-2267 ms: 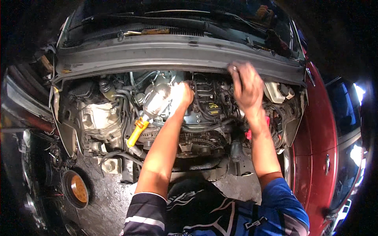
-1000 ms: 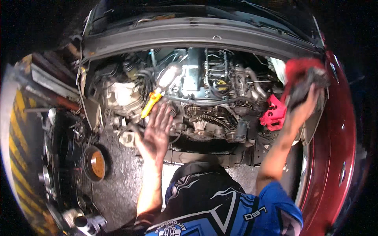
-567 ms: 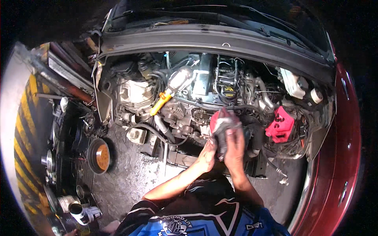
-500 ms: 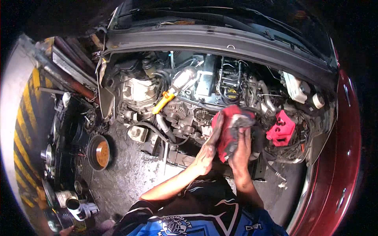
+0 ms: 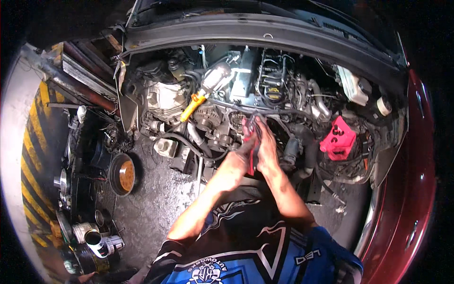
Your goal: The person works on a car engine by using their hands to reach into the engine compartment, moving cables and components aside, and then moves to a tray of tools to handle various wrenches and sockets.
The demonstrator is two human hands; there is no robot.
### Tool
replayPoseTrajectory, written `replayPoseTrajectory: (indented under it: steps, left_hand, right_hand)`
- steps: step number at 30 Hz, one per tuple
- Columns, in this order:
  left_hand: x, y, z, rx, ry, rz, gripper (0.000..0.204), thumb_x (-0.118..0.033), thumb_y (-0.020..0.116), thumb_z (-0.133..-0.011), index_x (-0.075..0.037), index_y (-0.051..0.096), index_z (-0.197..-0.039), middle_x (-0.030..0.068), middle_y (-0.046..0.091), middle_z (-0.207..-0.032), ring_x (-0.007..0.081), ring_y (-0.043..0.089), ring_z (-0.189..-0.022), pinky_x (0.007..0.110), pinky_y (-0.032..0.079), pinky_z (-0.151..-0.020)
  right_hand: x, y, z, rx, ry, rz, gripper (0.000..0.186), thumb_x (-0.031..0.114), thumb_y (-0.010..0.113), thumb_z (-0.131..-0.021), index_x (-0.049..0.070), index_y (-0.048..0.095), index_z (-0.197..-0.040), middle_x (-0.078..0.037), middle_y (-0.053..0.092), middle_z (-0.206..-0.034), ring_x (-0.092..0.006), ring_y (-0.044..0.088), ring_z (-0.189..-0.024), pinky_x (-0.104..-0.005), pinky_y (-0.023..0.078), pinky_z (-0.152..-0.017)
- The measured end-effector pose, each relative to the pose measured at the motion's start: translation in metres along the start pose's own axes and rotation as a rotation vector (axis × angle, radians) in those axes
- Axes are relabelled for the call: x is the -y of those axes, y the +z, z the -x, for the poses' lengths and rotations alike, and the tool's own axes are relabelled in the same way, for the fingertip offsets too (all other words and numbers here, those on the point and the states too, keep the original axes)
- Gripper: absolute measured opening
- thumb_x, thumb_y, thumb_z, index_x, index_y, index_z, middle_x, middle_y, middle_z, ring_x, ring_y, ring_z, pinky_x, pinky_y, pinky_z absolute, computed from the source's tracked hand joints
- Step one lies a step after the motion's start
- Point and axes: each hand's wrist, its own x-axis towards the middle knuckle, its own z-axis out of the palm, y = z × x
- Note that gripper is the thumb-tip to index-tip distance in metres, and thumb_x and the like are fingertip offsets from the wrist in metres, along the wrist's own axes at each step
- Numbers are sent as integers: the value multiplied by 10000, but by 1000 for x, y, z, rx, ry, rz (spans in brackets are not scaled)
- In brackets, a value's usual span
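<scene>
A red and dark rag (image 5: 251,165) is bunched between my two hands, in front of the engine. My left hand (image 5: 238,163) closes on it from the left, fingers pointing up. From the other side my right hand (image 5: 266,146) presses against it, fingers stretched upward along the cloth. Part of the rag is hidden by the hands. Just behind them lies the opened front of the engine, with its dark cover and oil cap (image 5: 273,91). To the left of the hands are the alternator (image 5: 207,118) and pulleys.
A lit work lamp with a yellow handle (image 5: 193,107) rests on the engine. A bright pink-red piece (image 5: 338,138) with dark marks lies at the right of the bay. On the wet floor at left stands a round pan (image 5: 115,175) of brownish liquid, with cans (image 5: 94,240) nearer me.
Both hands have moved left and a little up with the rag. The rag, spread wide before, is now squeezed narrow between them. The hose on the right has come into view.
</scene>
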Motion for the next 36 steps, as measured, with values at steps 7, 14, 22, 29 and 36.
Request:
replayPoseTrajectory:
  steps: [7,14,22,29,36]
  left_hand:
    - [-16,-13,-14,-202,493,737,1049,-821,182,-878,23,345,-1479,220,313,-1549,361,302,-1440,491,175,-1202]
    - [8,22,-52,-633,547,-1029,386,-332,553,-954,-24,661,-1160,187,542,-1305,480,363,-1289,582,305,-1056]
    - [-26,-4,-63,-651,118,-928,657,-443,431,-1009,61,661,-657,303,631,-737,443,646,-721,527,489,-734]
    - [-12,-84,-60,-778,7,-208,842,-689,226,-987,9,648,-781,39,538,-595,149,516,-598,368,385,-521]
    - [66,12,-10,-413,307,-247,828,-637,187,-999,2,202,-1526,217,318,-1505,306,338,-1357,396,287,-1132]
  right_hand:
    - [14,-24,-27,699,417,-495,497,504,444,-1005,76,607,-1199,-81,679,-1100,-223,639,-1014,-373,503,-896]
    - [-31,-35,-6,719,266,-740,426,324,354,-1035,53,474,-1340,-145,526,-1361,-263,556,-1175,-416,418,-1058]
    - [-9,-8,27,620,247,-439,603,565,379,-1004,144,446,-1431,-91,478,-1454,-243,416,-1362,-423,283,-1162]
    - [3,-25,30,825,301,-381,885,666,347,-960,-66,337,-1456,-241,426,-1467,-358,408,-1365,-505,275,-1158]
    - [-43,-26,6,395,27,-128,663,350,478,-1014,128,176,-1561,-126,414,-1488,-254,417,-1350,-510,413,-1053]
